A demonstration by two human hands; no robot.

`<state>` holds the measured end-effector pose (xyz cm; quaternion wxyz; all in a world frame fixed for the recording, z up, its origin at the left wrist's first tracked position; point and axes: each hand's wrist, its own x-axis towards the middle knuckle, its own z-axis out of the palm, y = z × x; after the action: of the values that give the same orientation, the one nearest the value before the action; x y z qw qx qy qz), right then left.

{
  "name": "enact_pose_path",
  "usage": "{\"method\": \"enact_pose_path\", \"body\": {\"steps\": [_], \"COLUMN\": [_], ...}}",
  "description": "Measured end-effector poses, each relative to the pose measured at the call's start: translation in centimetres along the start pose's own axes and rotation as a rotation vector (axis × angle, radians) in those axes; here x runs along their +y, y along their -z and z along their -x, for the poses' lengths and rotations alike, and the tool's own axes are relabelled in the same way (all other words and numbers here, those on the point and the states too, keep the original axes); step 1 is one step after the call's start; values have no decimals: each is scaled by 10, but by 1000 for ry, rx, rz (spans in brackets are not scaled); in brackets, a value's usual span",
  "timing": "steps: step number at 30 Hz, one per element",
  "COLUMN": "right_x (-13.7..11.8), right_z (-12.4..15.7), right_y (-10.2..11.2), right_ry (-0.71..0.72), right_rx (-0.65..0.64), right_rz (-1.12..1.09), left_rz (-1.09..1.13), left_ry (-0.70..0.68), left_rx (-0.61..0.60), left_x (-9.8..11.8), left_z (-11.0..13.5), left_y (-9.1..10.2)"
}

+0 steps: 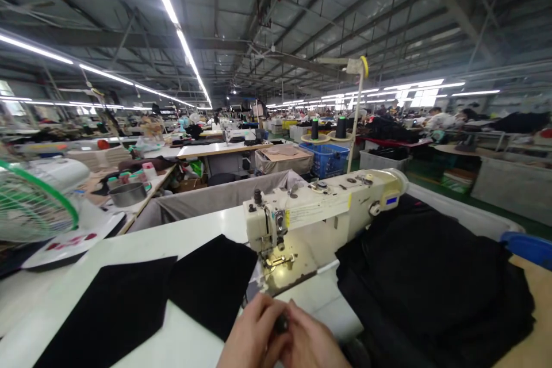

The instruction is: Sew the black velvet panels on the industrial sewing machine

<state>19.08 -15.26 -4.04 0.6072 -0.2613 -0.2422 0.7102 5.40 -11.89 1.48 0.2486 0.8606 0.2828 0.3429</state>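
Down at six o'clock, at the near edge of a white table [202,230]: left hand [252,338] and right hand [314,345], pressed side by side, both curled shut, fingertips meeting on a small dark thing [281,324] pinched between them; too small and shadowed to tell what. Just past the knuckles, toward twelve o'clock, a cream sewing machine [328,204], lamp lit over the needle plate [279,260], needle end turned to nine o'clock, wheel end to three. From the hands toward ten o'clock, a flat black cloth piece [213,284] lying on the table, one corner close to the left hand and another beside the machine base. Farther out at nine o'clock, a second, longer black cloth panel [107,310], overlapped at its edge by the first. From the hands toward two and three o'clock, a big rumpled heap of black fabric [435,282], right up against the machine. Beyond that heap at three o'clock, the rim of a blue tub [529,247]. Far out at nine o'clock, a green-rimmed fan [32,207] on the next table. Behind the machine at twelve o'clock, two black thread cones [340,126] on a stand and a blue crate [330,158] below. Well back at one and two o'clock, other people at benches, too small to make out.
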Motion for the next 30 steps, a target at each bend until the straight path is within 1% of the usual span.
{"method": "enact_pose_path", "body": {"steps": [2,3,5,6,8,11,13,15,16,18,21,23,25,27,28,30], "right_x": [-13,-21,-36,-42,-54,-67,-72,-75,-77,-83,-101,-123,-152,-185,-202,-233], "right_z": [11,16,23,26,31,36,38,41,42,44,48,52,57,59,59,56], "right_y": [-6,-8,-11,-11,-11,-10,-7,-4,-2,0,-3,-8,-14,-20,-21,-20], "right_ry": [91,134,213,254,340,436,504,584,619,666,707,723,752,816,850,892], "right_rx": [34,61,184,240,316,351,375,402,414,438,462,464,467,488,496,489], "right_rz": [13,45,105,150,257,391,465,562,607,667,702,719,746,785,808,857], "left_rz": [-39,-49,-76,-100,-177,-346,-454,-535,-568,-624,-701,-712,-702,-700,-703,-709], "left_ry": [37,60,109,139,204,285,303,251,195,50,-135,-205,-189,-145,-124,-82], "left_rx": [34,65,116,113,34,-172,-280,-331,-332,-293,-177,-147,-187,-241,-267,-316], "left_x": [9,10,5,0,-12,-22,-17,-1,10,36,73,91,101,105,106,104], "left_z": [-8,-12,-17,-18,-17,-14,-17,-30,-41,-73,-139,-188,-232,-267,-280,-297], "left_y": [3,3,2,0,-5,-12,-11,-3,3,16,29,30,26,19,15,10]}}
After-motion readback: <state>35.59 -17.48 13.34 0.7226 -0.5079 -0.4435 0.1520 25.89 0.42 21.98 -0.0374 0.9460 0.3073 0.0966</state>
